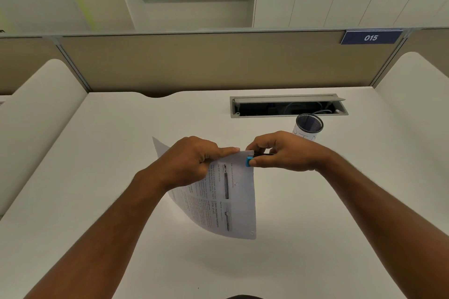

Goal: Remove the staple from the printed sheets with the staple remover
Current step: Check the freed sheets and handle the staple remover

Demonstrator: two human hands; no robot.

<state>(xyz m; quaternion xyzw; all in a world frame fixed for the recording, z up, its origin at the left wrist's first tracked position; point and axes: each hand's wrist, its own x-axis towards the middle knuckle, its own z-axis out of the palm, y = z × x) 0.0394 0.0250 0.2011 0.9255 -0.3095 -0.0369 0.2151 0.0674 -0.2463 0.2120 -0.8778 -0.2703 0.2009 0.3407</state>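
The printed sheets are lifted off the white desk and hang tilted, text and figures facing me. My left hand grips their top edge, forefinger stretched along it toward the corner. My right hand pinches a small staple remover with a blue grip and dark body, its tip at the sheets' top right corner. The staple itself is too small to make out.
A black mesh pen cup with a white paper label stands just behind my right hand. Behind it an open grey cable tray is set into the desk. A beige partition closes the far edge.
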